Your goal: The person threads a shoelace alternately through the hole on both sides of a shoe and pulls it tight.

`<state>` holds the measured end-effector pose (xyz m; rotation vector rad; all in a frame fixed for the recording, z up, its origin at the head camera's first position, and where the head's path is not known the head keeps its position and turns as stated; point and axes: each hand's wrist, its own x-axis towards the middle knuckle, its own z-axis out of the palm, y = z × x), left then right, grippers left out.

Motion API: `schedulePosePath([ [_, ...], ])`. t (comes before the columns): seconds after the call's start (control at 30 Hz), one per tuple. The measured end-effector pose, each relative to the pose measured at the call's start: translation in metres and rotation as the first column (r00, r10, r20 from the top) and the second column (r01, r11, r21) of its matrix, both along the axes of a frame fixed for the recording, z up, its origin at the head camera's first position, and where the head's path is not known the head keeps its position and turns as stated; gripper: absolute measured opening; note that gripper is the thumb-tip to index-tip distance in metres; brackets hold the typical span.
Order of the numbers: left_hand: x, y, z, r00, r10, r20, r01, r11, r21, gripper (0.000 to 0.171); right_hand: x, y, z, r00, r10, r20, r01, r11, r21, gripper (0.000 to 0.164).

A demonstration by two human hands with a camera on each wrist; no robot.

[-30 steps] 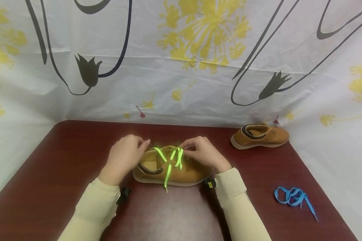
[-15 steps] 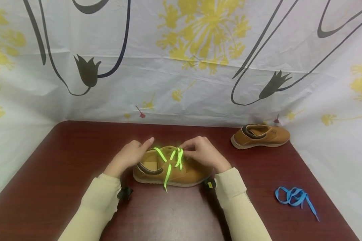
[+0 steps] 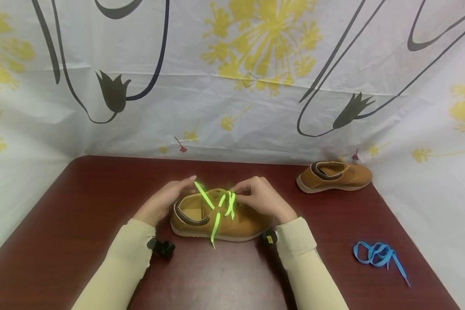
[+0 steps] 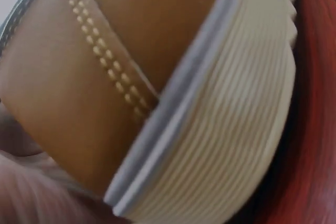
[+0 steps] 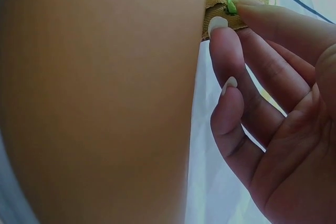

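Observation:
A tan lace-up shoe [image 3: 252,219] stands on the table, toe to the right, with a neon-green shoelace [image 3: 216,224] threaded through its front eyelets. My left hand [image 3: 164,199] is beyond the heel opening, thumb and fingertips pinching one lace end, which runs taut down to the shoe. In the left wrist view, the shoe's stitched side and ribbed sole [image 4: 226,114] fill most of the picture. My right hand [image 3: 260,196] pinches the shoe's eyelet flap [image 5: 218,17] beside the lace, other fingers curled. The second lace end hangs over the near side.
A matching tan shoe [image 3: 335,176] without a lace stands at the back right of the dark red table [image 3: 217,284]. A loose blue shoelace [image 3: 377,255] lies at the right. A patterned white sheet [image 3: 232,107] hangs behind and at both sides.
My left hand has lowered and turned beside the heel, then taken hold of the far green lace end, lifting it straight. The right hand and the shoe have stayed in place.

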<state>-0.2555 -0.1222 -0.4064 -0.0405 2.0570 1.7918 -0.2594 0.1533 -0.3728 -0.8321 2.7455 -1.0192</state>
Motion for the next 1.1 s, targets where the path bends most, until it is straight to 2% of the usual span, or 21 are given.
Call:
schedulePosePath([
  [0.07,-0.004,-0.003,-0.004,1.0,-0.001,-0.009,0.002,0.993,0.122,0.059,0.0,0.0,0.0,1.0,0.001,-0.002,-0.001,1.0,-0.001,0.015],
  [0.17,-0.007,-0.008,-0.005,1.0,-0.004,-0.024,0.01,0.955,0.296,0.06,0.0,0.0,0.0,1.0,0.003,0.003,-0.003,1.0,-0.006,0.014],
  [0.23,-0.008,-0.011,-0.002,1.0,-0.007,-0.011,0.011,0.912,0.41,0.062,0.0,0.0,0.0,1.0,0.003,0.007,-0.003,1.0,-0.009,0.014],
  [0.3,-0.007,-0.015,0.003,1.0,-0.012,0.019,0.001,0.858,0.513,0.064,0.0,0.0,0.0,1.0,0.004,0.006,-0.004,1.0,-0.012,0.014],
  [0.4,-0.007,-0.022,0.008,0.998,-0.026,0.059,-0.014,0.803,0.596,0.067,0.001,-0.001,0.001,1.0,0.0,0.004,0.0,1.0,-0.014,0.015],
  [0.47,-0.006,-0.026,0.01,0.998,-0.017,0.055,-0.021,0.788,0.615,0.064,0.001,-0.001,0.001,1.0,-0.001,0.004,0.001,1.0,-0.015,0.016],
  [0.53,-0.005,-0.03,0.011,0.999,0.01,0.042,-0.034,0.781,0.624,0.053,0.001,-0.001,0.001,1.0,-0.001,0.007,0.001,1.0,-0.016,0.016],
  [0.57,-0.005,-0.032,0.011,0.999,0.022,0.032,-0.037,0.765,0.643,0.048,0.001,-0.001,0.001,1.0,0.0,0.009,0.0,1.0,-0.017,0.016],
  [0.67,-0.004,-0.035,0.014,0.998,0.07,0.005,-0.057,0.76,0.647,0.032,0.001,-0.001,0.001,1.0,0.003,0.011,-0.002,1.0,-0.019,0.015],
  [0.83,-0.001,-0.035,0.022,0.978,0.21,0.015,-0.181,0.804,0.566,0.028,0.001,-0.002,0.002,1.0,0.001,0.011,-0.001,1.0,-0.005,0.014],
  [0.9,0.001,-0.033,0.025,0.965,0.26,0.018,-0.227,0.804,0.549,0.028,0.001,-0.001,0.003,1.0,0.009,0.009,-0.009,1.0,0.014,0.016],
  [0.97,0.002,-0.031,0.029,0.953,0.303,0.012,-0.26,0.794,0.549,0.027,0.002,-0.001,0.005,1.0,0.028,0.005,-0.028,0.999,0.042,0.019],
  [1.03,0.004,-0.029,0.032,0.941,0.339,-0.003,-0.281,0.785,0.552,0.026,0.003,0.0,0.008,0.999,0.049,0.003,-0.049,0.997,0.067,0.024],
  [1.1,0.006,-0.025,0.035,0.931,0.365,-0.025,-0.294,0.786,0.544,0.024,0.005,0.0,0.012,0.998,0.058,-0.007,-0.057,0.995,0.078,0.028],
])
